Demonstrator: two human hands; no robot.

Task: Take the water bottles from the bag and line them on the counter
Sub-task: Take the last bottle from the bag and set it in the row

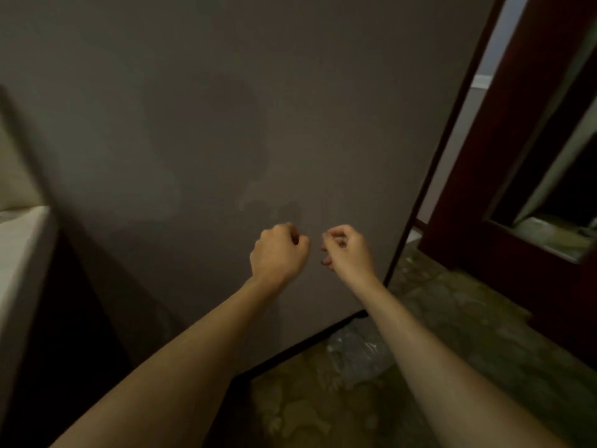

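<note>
Down on the mottled floor point(452, 318), a crinkled clear plastic bundle point(358, 354), probably the bag of bottles though too blurred to be sure, lies at the foot of the grey wall point(226, 124). No counter shows. The left hand point(279, 250) and right hand point(347, 248) hover above it, fingers curled, holding nothing. Best to crouch, spread the bag's mouth with one hand, and lift bottles out singly.

A big grey wall point(226, 124) fills most of the view. A dark red door frame point(517, 189) stands on the right. The floor point(468, 318) looks green and patchy. Something white point(16, 253), maybe a bed, sits on the left.
</note>
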